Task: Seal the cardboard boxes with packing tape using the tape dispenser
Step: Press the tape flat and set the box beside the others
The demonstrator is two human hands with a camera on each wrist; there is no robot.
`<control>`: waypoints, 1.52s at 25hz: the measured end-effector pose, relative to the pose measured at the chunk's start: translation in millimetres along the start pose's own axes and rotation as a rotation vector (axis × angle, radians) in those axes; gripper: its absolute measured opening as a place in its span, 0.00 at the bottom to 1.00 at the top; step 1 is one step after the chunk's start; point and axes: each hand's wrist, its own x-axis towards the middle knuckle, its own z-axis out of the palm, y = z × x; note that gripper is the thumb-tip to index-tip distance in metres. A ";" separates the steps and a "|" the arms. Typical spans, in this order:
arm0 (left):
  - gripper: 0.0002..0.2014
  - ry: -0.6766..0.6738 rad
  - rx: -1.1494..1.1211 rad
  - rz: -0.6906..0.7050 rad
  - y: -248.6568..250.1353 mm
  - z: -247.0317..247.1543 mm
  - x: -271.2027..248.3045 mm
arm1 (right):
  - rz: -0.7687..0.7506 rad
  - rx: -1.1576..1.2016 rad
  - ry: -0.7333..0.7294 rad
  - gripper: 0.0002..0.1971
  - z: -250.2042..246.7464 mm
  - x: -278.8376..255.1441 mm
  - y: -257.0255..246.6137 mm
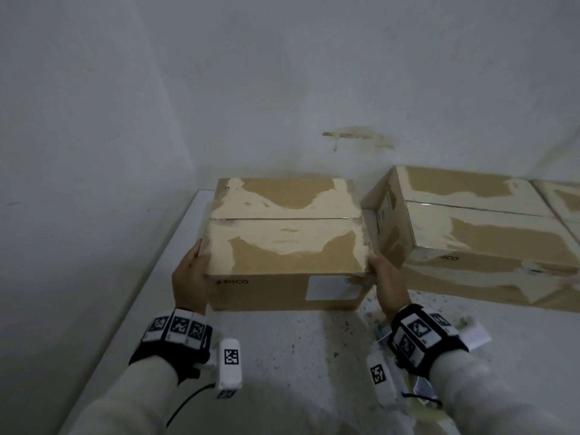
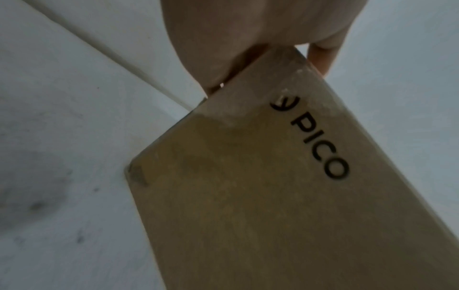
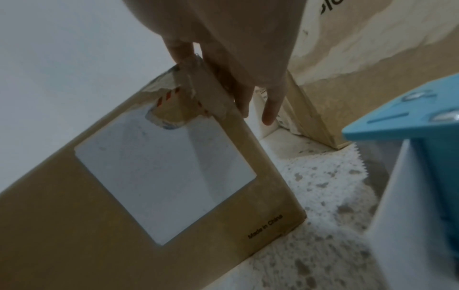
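A closed cardboard box (image 1: 285,246) marked PICO stands on the white table (image 1: 282,356), its top flaps meeting in a seam (image 1: 282,218) with torn pale patches. My left hand (image 1: 191,274) lies flat against its left side (image 2: 248,196), thumb at the top edge. On the opposite side my right hand (image 1: 386,277) presses with straight fingers (image 3: 270,109), near a white label (image 3: 161,176). A blue tape dispenser (image 3: 422,127) with a toothed blade sits on the table just under my right wrist; the wrist mostly hides it in the head view.
A second taped PICO box (image 1: 470,233) sits close on the right, almost touching the first, with a third box (image 1: 561,196) behind it. The wall runs right behind the boxes. The table's left edge (image 1: 141,293) lies near my left hand.
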 end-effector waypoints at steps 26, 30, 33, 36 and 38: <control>0.34 -0.487 0.377 -0.131 38.4 6.9 50.6 | 0.097 -0.013 -0.161 0.24 4.8 56.5 -24.7; 0.29 -0.505 0.509 0.014 41.1 9.2 41.9 | 0.002 -0.260 -0.254 0.31 -1.1 54.8 -27.1; 0.33 -0.529 0.630 0.094 50.3 7.4 38.0 | -0.053 -0.477 -0.259 0.31 -3.0 58.0 -29.5; 0.40 -0.488 1.061 0.234 58.9 10.5 44.6 | -0.095 -0.812 -0.161 0.36 6.9 60.1 -47.2; 0.45 -0.525 1.181 0.347 65.7 28.5 41.4 | -0.178 -1.020 -0.219 0.33 32.4 53.1 -69.5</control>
